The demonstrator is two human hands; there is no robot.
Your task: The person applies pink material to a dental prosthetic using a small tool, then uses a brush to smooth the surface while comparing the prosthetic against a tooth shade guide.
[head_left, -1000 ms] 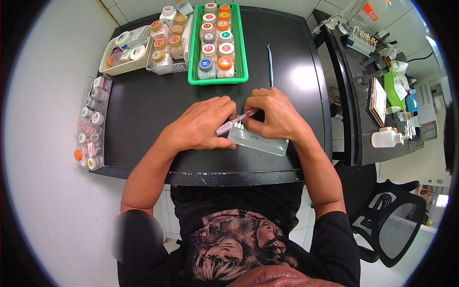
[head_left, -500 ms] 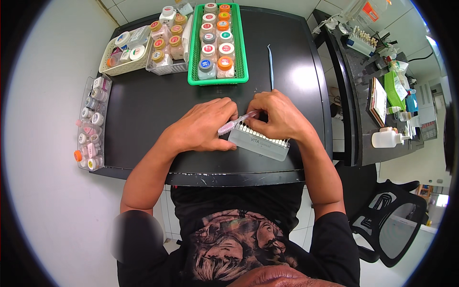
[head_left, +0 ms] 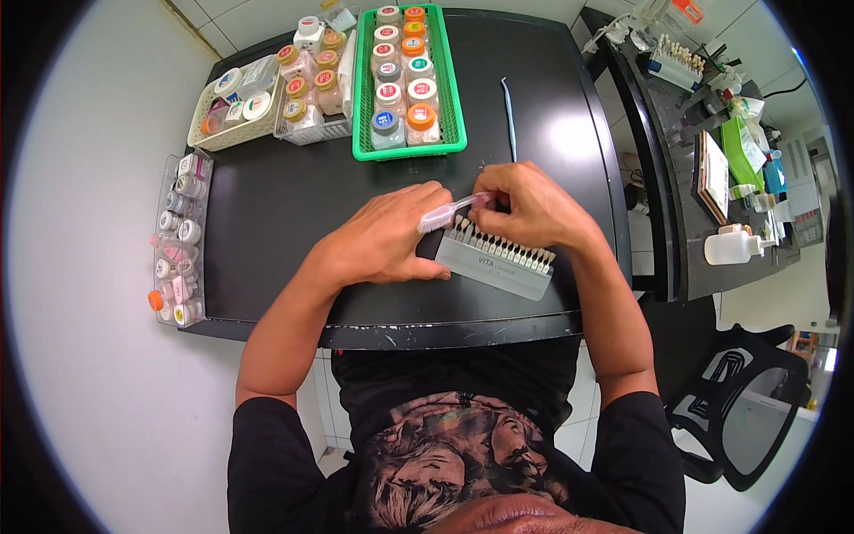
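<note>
A pinkish, clear-handled toothbrush (head_left: 439,216) is pinched near its handle end by the closed fingers of my right hand (head_left: 531,206). Its bristle head lies over the left end of a grey tooth shade guide (head_left: 495,267) with a row of tooth-shaped tabs. At that same end, my left hand (head_left: 382,233) grips the guide, thumb by its lower left corner and fingers further back. Those fingertips are partly hidden. Beyond my right hand lies a slim blue hooked tool (head_left: 510,120).
A green basket of capped jars (head_left: 358,133) stands at the back. Left of it are a clear basket (head_left: 311,135) and a cream basket (head_left: 233,140) of bottles. Small jars fill a clear tray (head_left: 197,303) at the left edge. A side counter (head_left: 689,209) and mesh chair (head_left: 747,409) are right.
The brush head has moved slightly up and right over the guide's left end, with its handle still in my right hand. The whole view has also shifted a little.
</note>
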